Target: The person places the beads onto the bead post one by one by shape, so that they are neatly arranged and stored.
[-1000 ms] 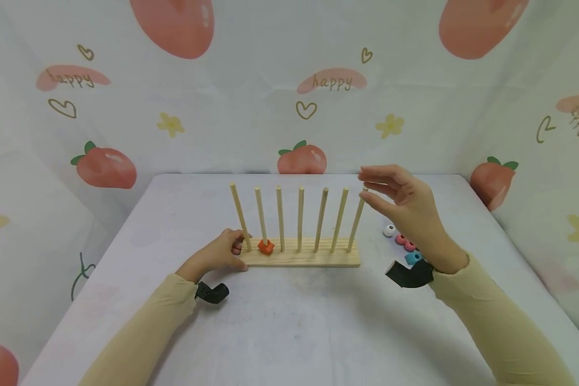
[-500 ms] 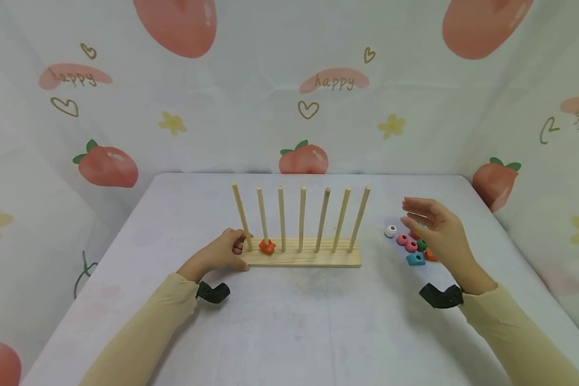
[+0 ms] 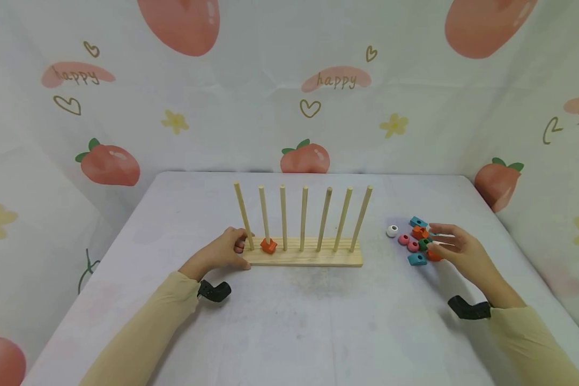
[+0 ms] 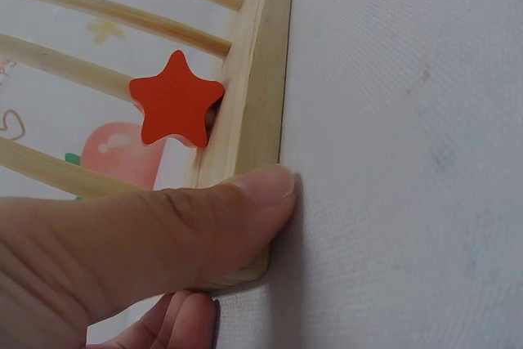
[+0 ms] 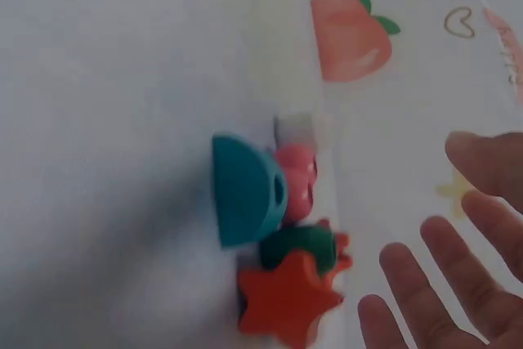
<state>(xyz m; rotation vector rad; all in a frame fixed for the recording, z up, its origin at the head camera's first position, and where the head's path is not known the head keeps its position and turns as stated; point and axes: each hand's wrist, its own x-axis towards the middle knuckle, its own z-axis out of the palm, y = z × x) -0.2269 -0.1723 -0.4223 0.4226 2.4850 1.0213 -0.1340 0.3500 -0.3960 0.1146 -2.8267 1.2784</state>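
Note:
My left hand (image 3: 220,252) grips the left end of a wooden peg board (image 3: 309,259), its thumb (image 4: 257,190) along the front edge and its other fingers behind. Several upright pegs stand in a row on the board. An orange-red star bead (image 4: 176,100) sits low on the second peg from the left. My right hand (image 3: 463,254), fingers apart and holding nothing, hovers over the right side of a bead pile. In the right wrist view a blue half-round bead (image 5: 245,191), a green bead (image 5: 296,244) and an orange star bead (image 5: 290,300) lie close to the fingers.
A white bead (image 3: 392,231) lies at the pile's left, with two pink beads (image 3: 403,239) beside it. Another blue bead (image 3: 417,221) is at the back. A printed cloth (image 3: 241,107) hangs behind the white table (image 3: 294,332).
My right hand has moved right and down from the rightmost peg's top to the bead pile. My left hand has stayed at the board's end.

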